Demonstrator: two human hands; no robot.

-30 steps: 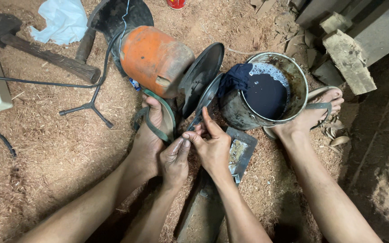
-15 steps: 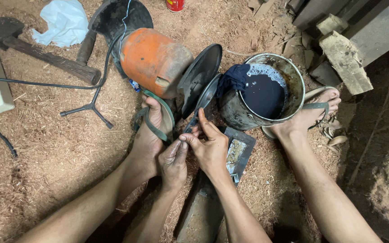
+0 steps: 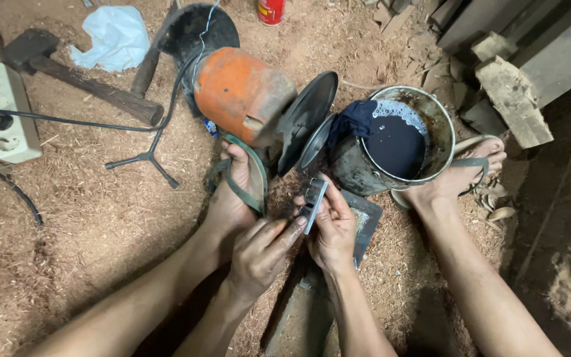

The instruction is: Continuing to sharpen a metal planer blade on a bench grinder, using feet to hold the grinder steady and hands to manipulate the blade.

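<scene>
While I watch from above, left hand and right hand both pinching a small flat metal blade, held just below orange grinder, near water bucket, sawdust floor.

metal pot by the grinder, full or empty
Partly full: the metal pot stands upright holding dark liquid with foam at its edge, a dark cloth draped over its rim.
</scene>
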